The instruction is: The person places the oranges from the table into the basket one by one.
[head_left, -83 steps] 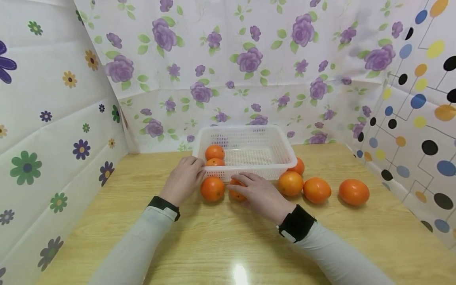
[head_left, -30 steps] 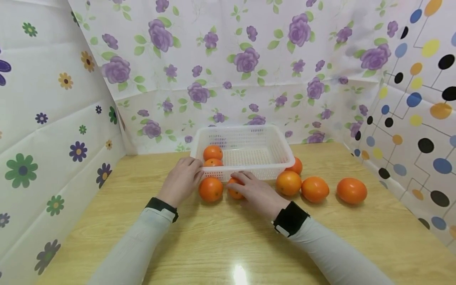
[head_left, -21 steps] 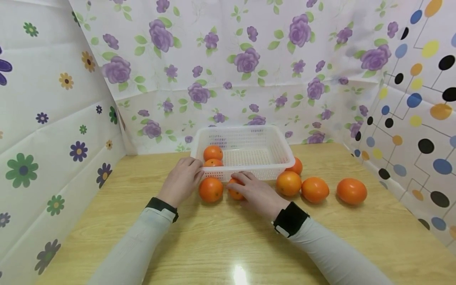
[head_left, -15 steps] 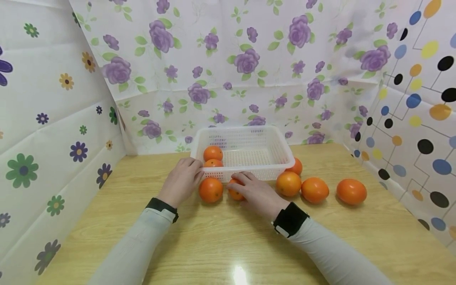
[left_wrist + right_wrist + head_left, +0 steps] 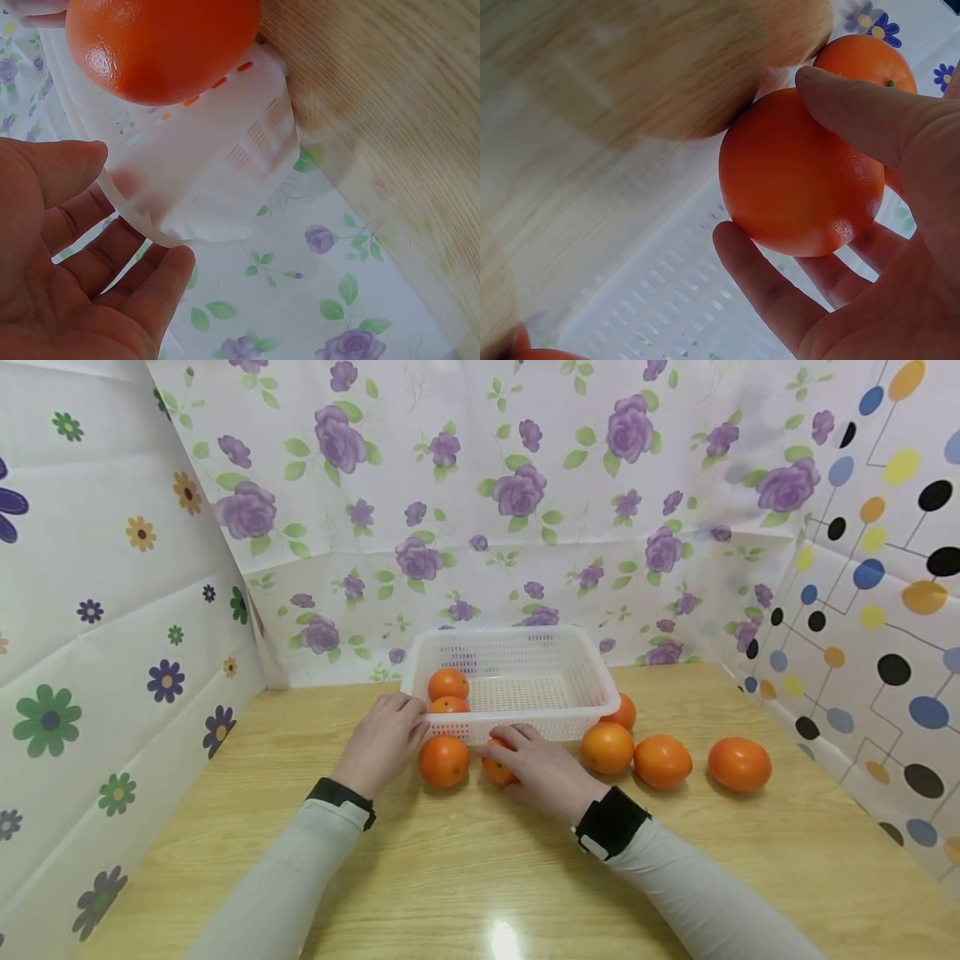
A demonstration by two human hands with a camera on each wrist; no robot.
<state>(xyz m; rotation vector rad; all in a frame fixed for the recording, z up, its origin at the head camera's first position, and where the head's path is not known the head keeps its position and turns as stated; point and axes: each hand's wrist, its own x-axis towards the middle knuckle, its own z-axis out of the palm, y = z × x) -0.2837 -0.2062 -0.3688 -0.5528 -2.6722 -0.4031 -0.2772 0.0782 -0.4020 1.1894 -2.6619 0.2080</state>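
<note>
A white perforated plastic basket point(image 5: 517, 724) stands at the back of the table with two oranges point(image 5: 448, 683) in its left end. My left hand point(image 5: 381, 739) holds the basket's front left corner, thumb and fingers around the rim point(image 5: 124, 214) in the left wrist view. In front of the basket, my right hand point(image 5: 543, 768) has its thumb and fingers curled round an orange point(image 5: 497, 762); the right wrist view shows that orange point(image 5: 799, 176) between thumb and fingers. Another orange point(image 5: 444, 761) sits between the two hands, close to the basket's front wall.
Right of my right hand lie an orange point(image 5: 607, 747), another orange point(image 5: 663, 761) and, farther right, a third orange point(image 5: 739, 764). One more orange point(image 5: 621, 712) is partly hidden behind the basket's front right corner. Patterned cloths point(image 5: 480, 510) enclose the wooden table point(image 5: 420, 877) on three sides.
The head view has shifted slightly. Both hands keep their places, the left at the basket's corner and the right on the orange.
</note>
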